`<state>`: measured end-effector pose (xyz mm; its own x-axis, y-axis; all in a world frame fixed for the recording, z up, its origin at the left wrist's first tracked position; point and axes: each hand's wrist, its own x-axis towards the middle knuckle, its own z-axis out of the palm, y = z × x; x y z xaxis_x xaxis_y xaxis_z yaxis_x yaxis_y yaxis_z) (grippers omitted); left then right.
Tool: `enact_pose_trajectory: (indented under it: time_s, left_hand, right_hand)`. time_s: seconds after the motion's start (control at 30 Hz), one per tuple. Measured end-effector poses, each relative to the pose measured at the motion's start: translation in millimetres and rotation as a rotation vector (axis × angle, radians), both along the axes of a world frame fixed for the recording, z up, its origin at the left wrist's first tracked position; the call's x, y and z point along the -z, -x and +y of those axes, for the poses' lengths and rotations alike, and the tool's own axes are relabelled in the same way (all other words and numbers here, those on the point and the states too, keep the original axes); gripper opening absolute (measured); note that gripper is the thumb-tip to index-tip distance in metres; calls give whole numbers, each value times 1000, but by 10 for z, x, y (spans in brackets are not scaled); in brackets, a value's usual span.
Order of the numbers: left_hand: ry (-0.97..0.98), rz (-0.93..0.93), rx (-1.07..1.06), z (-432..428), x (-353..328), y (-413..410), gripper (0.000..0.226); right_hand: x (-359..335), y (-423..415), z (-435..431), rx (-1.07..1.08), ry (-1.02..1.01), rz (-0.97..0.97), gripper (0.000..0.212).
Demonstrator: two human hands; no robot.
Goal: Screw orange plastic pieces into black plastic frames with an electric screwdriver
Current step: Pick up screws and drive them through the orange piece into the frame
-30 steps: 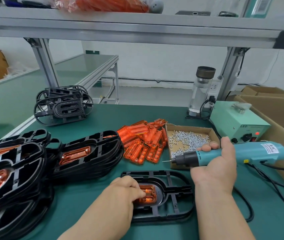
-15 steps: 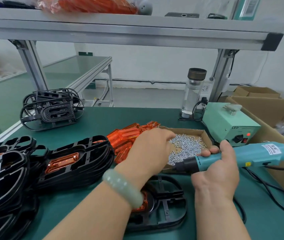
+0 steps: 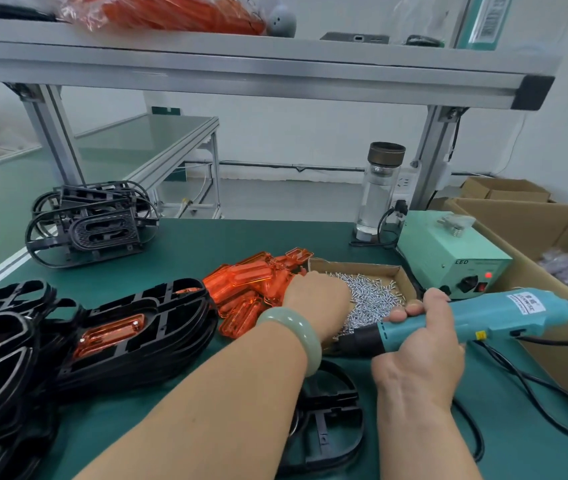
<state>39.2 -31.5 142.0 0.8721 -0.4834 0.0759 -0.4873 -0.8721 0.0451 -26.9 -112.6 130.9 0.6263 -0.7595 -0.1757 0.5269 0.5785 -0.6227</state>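
Note:
My left hand (image 3: 315,297) reaches into the shallow cardboard box (image 3: 405,277) of small silver screws (image 3: 374,296); its back faces me and the fingertips are hidden among the screws. My right hand (image 3: 417,348) grips the teal electric screwdriver (image 3: 507,313), held level with its black nose pointing left toward the box. Below both forearms lies a black plastic frame (image 3: 327,422), mostly covered by my left arm. A pile of loose orange plastic pieces (image 3: 248,289) lies just left of the screw box.
Stacked black frames with orange pieces fitted (image 3: 130,334) fill the left front. More black frames (image 3: 92,223) sit at the back left. A green power unit (image 3: 449,258), a glass bottle (image 3: 379,195) and a large carton (image 3: 535,233) stand on the right. The screwdriver cable (image 3: 521,386) loops over the mat.
My left hand left the orange piece in the black frame and moved up and right into the screw box. The view shifted; my right hand still holds the screwdriver.

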Motion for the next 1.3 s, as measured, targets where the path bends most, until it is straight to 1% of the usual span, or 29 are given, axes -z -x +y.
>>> enact_pose_trajectory:
  time_s: [0.1, 0.17, 0.23, 0.33, 0.4, 0.47, 0.5, 0.57, 0.6, 0.63, 0.67, 0.8, 0.9, 0.97, 1.07, 1.2, 1.3]
  left_hand:
    - [177, 57, -65, 31, -4, -41, 19]
    - [255, 67, -90, 55, -18, -69, 22]
    - [281, 62, -120, 71, -32, -65, 28]
    - [263, 33, -163, 83, -44, -38, 39]
    - [317, 43, -164, 90, -55, -4, 40]
    - [480, 82, -156, 115, -77, 32, 28]
    - [599, 99, -156, 137, -97, 64, 22]
    - [910, 176, -181, 202, -136, 170, 14]
    - [1067, 240, -192, 244, -148, 247, 13]
    - [1182, 284, -205, 304, -149, 331, 15]
    - [1243, 302, -220, 375, -142, 413, 17]
    - [1315, 321, -293, 746, -38, 761, 20]
    - [1298, 360, -324, 940, 56, 985, 30]
    - [1313, 353, -336, 994, 106, 1086, 31]
    - [1421, 350, -332, 1027, 158, 1154, 30]
    - [1522, 388, -387, 1017, 197, 1188, 19]
    - [1548, 391, -386, 976, 191, 1184, 24]
  right_hand:
    - [-3, -3, 6, -2, 10, 0, 15]
    - [-8, -3, 14, 0, 8, 1, 15]
    - [-11, -3, 26, 2, 6, 7, 16]
    - [-15, 0, 38, 4, 6, 12, 17]
    - [-22, 4, 42, -6, -3, 11, 18]
    - [-28, 10, 42, -26, -15, 2, 17]
    - [-32, 16, 41, -36, -23, -6, 16]
    - [-38, 27, 39, -63, -43, -32, 14]
    - [-40, 32, 37, -75, -58, -46, 13]
    - [-41, 39, 39, -86, -73, -55, 14]
    - [-46, 40, 41, -95, -86, -62, 15]
    - [-74, 78, 73, -144, -145, -79, 23]
    - [-103, 111, 113, -189, -206, -110, 27]
    - [-111, 126, 145, -219, -233, -132, 26]
    - [-114, 143, 187, -250, -245, -159, 24]
    - [-116, 170, 224, -282, -233, -204, 20]
    - [-108, 175, 250, -296, -219, -217, 16]
